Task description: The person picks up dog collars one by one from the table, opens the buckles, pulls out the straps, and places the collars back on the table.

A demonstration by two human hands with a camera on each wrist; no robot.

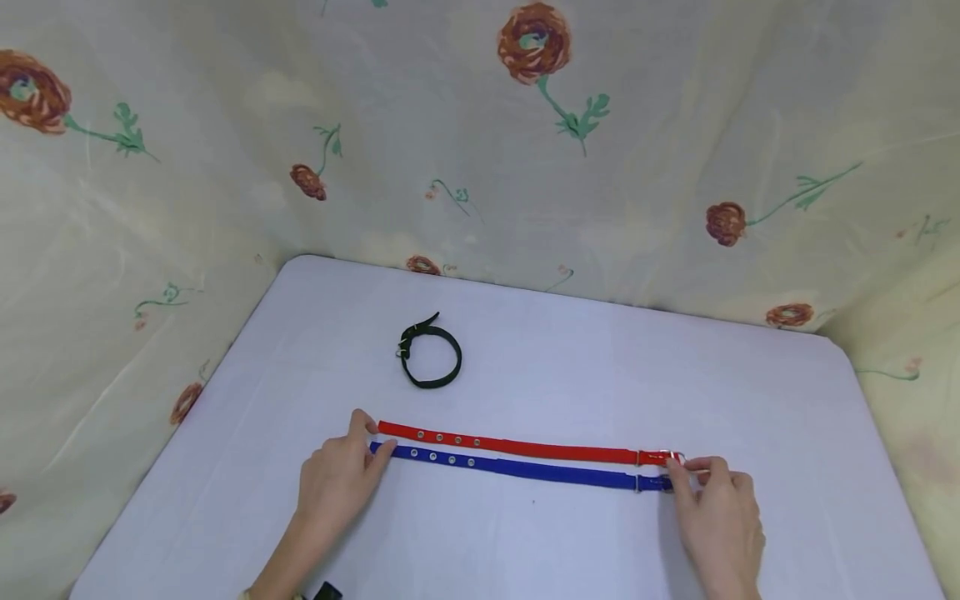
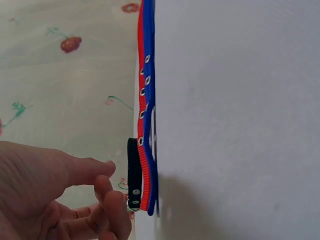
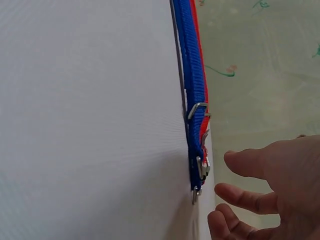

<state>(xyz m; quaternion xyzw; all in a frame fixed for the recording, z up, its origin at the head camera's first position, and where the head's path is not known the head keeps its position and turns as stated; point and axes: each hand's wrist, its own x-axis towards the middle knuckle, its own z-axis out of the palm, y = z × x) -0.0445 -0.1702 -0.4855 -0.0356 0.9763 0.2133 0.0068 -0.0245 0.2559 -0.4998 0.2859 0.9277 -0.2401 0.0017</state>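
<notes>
- The step in hand seemed to be laying or straightening two straps side by side; the red strap [image 1: 570, 452] lay stretched out on the far side, the blue strap [image 1: 555, 473] just beside it on the near side, both nearly straight, with their buckle ends to the right and their holed ends to the left.
- The left hand [image 1: 333, 477] was at the holed ends, forefinger by the red tip and thumb over the blue; the wrist view showed its fingers loosely bent, a narrow gap under the thumb, gripping nothing.
- The right hand [image 1: 723, 517] was at the buckle ends, its thumb overlapping the red one in the head view; the right wrist view showed thumb and fingers wide, apart from the buckles.
- The next move, as a judgement, called for a light touch at both ends, so that neither strap was dragged askew; whether any fingertip pressed on a strap, one could not tell.
- The black collar [image 1: 431, 384] lay apart, beyond the holed ends, buckled into a ring, its tail sticking out.
- All three lay on a pale table [image 1: 570, 367] with rounded far corners; cream curtains [image 1: 420, 92] printed with rust-coloured flowers and green stems hung around it.
</notes>
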